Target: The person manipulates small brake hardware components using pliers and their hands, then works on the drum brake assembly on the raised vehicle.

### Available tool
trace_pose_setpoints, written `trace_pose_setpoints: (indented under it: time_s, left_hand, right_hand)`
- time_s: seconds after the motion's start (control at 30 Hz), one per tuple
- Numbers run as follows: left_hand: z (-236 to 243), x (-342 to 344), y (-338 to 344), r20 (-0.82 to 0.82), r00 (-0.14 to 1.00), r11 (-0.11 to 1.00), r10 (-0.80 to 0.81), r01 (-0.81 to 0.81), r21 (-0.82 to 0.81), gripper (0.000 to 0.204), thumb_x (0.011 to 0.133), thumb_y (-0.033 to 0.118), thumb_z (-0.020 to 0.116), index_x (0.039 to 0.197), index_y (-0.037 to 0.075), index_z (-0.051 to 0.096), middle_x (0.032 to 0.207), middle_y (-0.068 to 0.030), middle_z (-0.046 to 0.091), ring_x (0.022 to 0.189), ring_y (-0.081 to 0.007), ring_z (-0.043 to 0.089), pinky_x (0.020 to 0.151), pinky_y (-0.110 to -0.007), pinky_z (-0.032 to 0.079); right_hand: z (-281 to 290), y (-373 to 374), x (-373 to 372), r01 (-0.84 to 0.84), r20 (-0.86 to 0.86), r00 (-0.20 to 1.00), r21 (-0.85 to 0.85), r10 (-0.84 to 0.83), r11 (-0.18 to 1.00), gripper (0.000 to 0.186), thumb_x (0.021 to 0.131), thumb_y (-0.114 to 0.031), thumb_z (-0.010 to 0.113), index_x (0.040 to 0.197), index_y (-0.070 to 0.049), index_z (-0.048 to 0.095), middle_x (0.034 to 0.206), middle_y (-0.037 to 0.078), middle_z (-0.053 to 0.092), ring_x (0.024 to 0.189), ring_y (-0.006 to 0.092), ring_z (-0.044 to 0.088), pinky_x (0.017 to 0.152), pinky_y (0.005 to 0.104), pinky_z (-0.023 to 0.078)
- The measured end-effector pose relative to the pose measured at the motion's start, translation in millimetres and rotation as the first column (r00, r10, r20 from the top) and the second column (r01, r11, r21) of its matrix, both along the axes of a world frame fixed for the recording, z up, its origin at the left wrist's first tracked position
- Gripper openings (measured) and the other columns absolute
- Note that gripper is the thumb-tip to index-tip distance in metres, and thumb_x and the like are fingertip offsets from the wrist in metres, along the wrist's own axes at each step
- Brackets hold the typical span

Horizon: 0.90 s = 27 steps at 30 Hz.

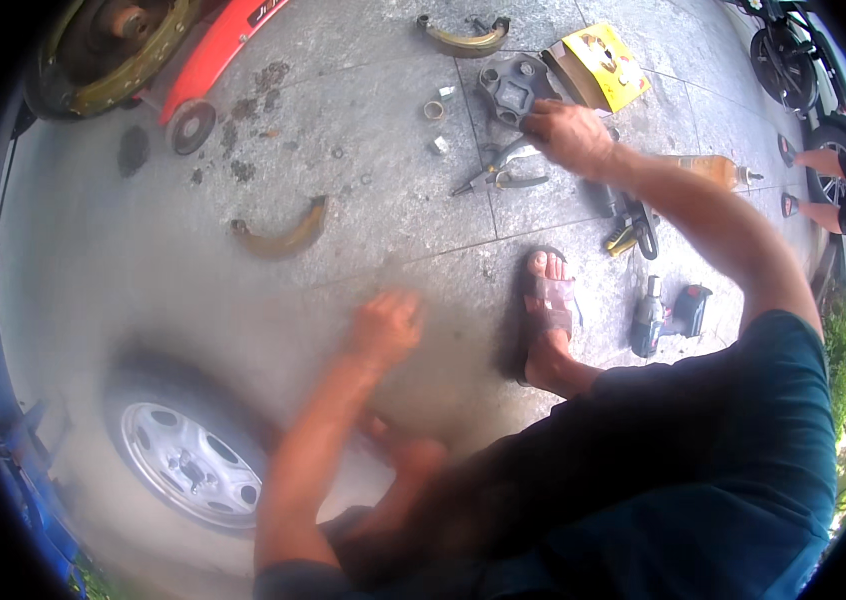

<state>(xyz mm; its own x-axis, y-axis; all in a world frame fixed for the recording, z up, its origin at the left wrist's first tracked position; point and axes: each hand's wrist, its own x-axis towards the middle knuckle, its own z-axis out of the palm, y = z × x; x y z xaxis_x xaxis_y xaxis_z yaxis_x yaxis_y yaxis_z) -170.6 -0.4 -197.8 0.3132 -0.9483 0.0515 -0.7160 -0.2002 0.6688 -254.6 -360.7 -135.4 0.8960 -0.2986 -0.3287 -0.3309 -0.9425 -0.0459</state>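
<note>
My right hand (565, 133) reaches over the concrete floor, its curled fingers closed on the corner of a grey metal part (505, 92). Just below that lie pliers (498, 178), and a yellow-topped cardboard box (608, 65) is behind. My left hand (390, 325) hangs at centre, smeared by motion, so its grip is unclear. A curved brake shoe (280, 235) lies above it on the floor, another (468, 40) near the top. Small pieces, among them a metal ring (433, 109), lie left of the grey part. A bottle of amber liquid (703, 170) is partly behind my right forearm.
A red jack (213, 55) and brake drum assembly (118, 45) are top left. A loose wheel (193, 465) lies lower left. An impact driver (653, 325) and tools (631, 232) lie right of my sandalled foot (548, 310). Another person's legs (821, 212) and vehicles are at far right.
</note>
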Motion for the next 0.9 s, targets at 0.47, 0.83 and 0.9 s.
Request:
trace_pose_setpoints:
  time_s: [0.47,0.83,0.9]
  left_hand:
    - [16.6,10.6,-22.1,-0.020,0.987,0.985,0.158,-0.159,-0.067,0.013,0.080,0.017,0.064,0.088,0.006,0.062,0.082,-0.0140,0.063,0.076,-0.0349,0.061,0.065,-0.043,0.050]
    - [47.7,-0.2,-29.5,-0.591,0.745,0.951,0.310,-0.253,0.180,0.076,0.071,0.019,0.075,0.133,-0.002,0.037,0.125,-0.0181,0.048,0.114,-0.0290,0.049,0.094,-0.038,0.040]
    - [42.9,-5.9,-28.8,-0.564,0.735,0.920,0.378,-0.369,0.135,0.082,0.069,0.017,0.076,0.135,-0.002,0.031,0.128,-0.0192,0.044,0.116,-0.0288,0.047,0.095,-0.038,0.040]
  right_hand:
    - [-21.2,47.7,8.1,-0.520,-0.084,0.853,-0.072,0.514,0.851,0.034,0.078,-0.040,0.064,0.097,-0.011,0.059,0.104,0.004,0.054,0.099,0.0192,0.053,0.092,0.0346,0.040]
    - [21.0,154.0,45.7,0.065,0.145,0.967,0.659,-0.211,0.749,0.029,0.087,-0.029,0.059,0.093,-0.002,0.051,0.080,0.013,0.061,0.065,0.0266,0.063,0.056,0.0362,0.052]
    - [14.5,178.3,70.3,0.310,-0.086,0.887,0.838,-0.453,0.448,0.034,0.090,-0.033,0.057,0.096,0.000,0.051,0.080,0.013,0.062,0.064,0.0238,0.063,0.056,0.0349,0.052]
